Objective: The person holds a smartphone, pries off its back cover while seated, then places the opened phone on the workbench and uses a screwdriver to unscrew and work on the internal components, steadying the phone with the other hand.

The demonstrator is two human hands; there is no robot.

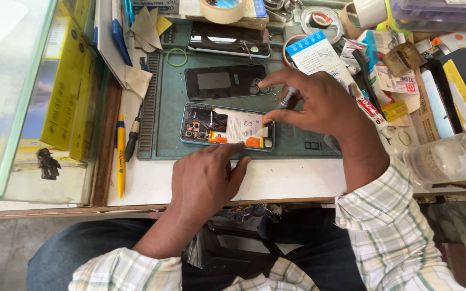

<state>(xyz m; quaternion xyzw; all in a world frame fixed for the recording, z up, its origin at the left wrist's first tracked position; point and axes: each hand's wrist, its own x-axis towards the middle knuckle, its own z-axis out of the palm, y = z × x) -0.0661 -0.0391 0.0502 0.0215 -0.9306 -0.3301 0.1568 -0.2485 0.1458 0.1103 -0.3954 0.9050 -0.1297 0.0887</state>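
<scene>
Your opened smartphone with the pale blue frame (226,127), its back cover already off so the circuit board, white battery and orange flex show, lies flat near the front edge of the dark green rubber work mat (297,143), which sits mid-bench. Judging from that, the opening stage is done; the internals look mostly in place, so the work inside seems early or partway, and I cannot tell which screws are out.

Your left hand (203,180) rests on the bench's white front strip, its fingers stretched forward and pressing the phone's near edge to steady it. Your right hand (319,102) hovers over the phone's right end, pinching a slim silver-tipped screwdriver (287,98) between thumb and fingers, tip pointing down toward the mat just behind the phone.

Just behind the phone lies the removed black back panel (225,82), with small round parts beside its right end. Further back sits a second dark phone (228,40). A yellow pen (121,156) and a black tool (131,139) lie off the mat's left edge; a glue tube (370,108) and clutter fill the bench's right side.
</scene>
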